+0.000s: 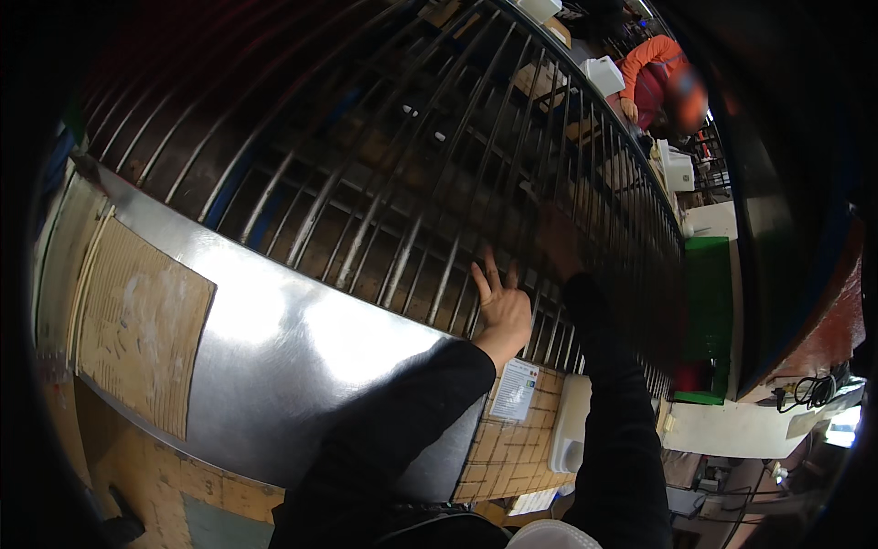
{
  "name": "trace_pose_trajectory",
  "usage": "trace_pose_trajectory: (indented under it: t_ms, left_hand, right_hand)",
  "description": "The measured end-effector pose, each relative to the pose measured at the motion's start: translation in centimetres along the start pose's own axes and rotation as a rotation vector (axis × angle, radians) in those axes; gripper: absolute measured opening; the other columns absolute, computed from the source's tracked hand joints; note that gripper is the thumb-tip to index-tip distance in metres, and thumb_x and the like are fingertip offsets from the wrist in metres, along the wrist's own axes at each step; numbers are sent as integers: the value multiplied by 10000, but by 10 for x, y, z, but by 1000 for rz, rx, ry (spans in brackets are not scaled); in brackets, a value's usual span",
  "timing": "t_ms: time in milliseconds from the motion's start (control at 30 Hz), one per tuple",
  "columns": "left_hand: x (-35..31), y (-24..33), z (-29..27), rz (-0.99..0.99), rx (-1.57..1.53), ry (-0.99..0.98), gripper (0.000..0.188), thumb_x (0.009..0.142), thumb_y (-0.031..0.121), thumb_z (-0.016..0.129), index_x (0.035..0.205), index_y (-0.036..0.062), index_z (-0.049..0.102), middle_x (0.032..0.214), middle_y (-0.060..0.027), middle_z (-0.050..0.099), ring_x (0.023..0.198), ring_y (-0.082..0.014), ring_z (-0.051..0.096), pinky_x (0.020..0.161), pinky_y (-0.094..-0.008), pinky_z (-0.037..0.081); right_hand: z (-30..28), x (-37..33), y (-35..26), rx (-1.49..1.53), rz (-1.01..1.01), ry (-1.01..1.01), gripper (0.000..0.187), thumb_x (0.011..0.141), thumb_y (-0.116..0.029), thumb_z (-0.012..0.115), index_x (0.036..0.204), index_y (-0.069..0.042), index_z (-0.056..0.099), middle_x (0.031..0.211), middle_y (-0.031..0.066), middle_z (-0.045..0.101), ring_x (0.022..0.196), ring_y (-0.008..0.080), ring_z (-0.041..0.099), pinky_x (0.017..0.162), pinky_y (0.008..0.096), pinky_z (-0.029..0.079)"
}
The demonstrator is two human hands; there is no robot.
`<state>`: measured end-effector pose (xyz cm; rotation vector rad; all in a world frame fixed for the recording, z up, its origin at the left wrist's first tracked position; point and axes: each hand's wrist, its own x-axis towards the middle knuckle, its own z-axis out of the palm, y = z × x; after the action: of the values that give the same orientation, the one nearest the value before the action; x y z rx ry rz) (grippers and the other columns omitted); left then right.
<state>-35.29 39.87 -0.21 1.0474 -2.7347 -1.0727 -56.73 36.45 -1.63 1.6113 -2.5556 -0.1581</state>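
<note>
A rack of dark metal bars (314, 220) stretches across the view ahead of me, with gaps between the bars. My left hand (505, 314) is at its near edge, fingers spread and pointing away over the bars, with nothing visible in its grasp. Slightly farther and to the right, my right hand (560, 240) reaches over the bars in deep shade. Its fingers blend into the dark, so what it touches or holds does not show. Close below my left hand, a printed sheet (515, 389) lies on a woven-patterned brown board (485, 471).
A shiny metal sheet (274, 366) borders the bars, with worn corrugated cardboard (146, 320) at its left. A white plastic container (572, 421) sits beside my right forearm. Rightward stands a green crate (709, 311). Beyond the bars, a person in orange (654, 64) works near white boxes (604, 75).
</note>
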Motion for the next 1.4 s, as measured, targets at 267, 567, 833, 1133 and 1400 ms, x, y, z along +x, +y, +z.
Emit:
trace_pose_trajectory:
  t_ms: [267, 567, 833, 1133, 1400]
  left_hand:
    - [-2, -2, -8, -45, 50, -16, 264, 757, 180, 606, 991, 137, 721, 1498, -38, 262, 1360, -489, -66, 990, -681, -126]
    - [-1, -3, -12, -60, 49, -24, 382, 693, 146, 642, 1071, 127, 691, 1496, -30, 265, 1365, -479, -65, 995, -687, -102]
    - [1, -2, -12, -84, 56, -25, 339, 716, 175, 638, 1047, 136, 701, 1481, -33, 297, 1367, -477, -46, 1001, -680, -108]
    - [-2, -5, -15, -65, 81, -29, 281, 794, 239, 587, 1037, 165, 708, 1467, -48, 329, 1365, -489, -12, 994, -680, -103]
    - [7, -3, -8, -105, 25, -28, 284, 744, 180, 615, 1006, 141, 717, 1475, -49, 309, 1367, -480, -24, 997, -688, -104]
  right_hand:
    - [-18, 62, -11, 159, 172, -128, 325, 922, -171, 385, 1205, -49, 490, 1145, 194, 543, 1047, 328, 553, 867, 446, 448]
    - [-10, 14, -2, 59, -189, 118, 261, 902, -168, 425, 1106, -71, 556, 1049, 199, 607, 963, 361, 598, 796, 452, 486]
    - [-17, 41, -22, 204, 104, 6, 233, 900, -147, 428, 1076, -52, 547, 1009, 191, 609, 976, 336, 588, 775, 424, 477]
    - [-11, 58, -7, 13, -53, -62, 292, 895, -119, 398, 1145, -37, 525, 1024, 212, 605, 986, 336, 592, 818, 466, 457]
    - [-27, 34, -16, 44, 83, -149, 304, 906, -103, 363, 1161, -22, 507, 1124, 211, 567, 1016, 377, 572, 860, 475, 438]
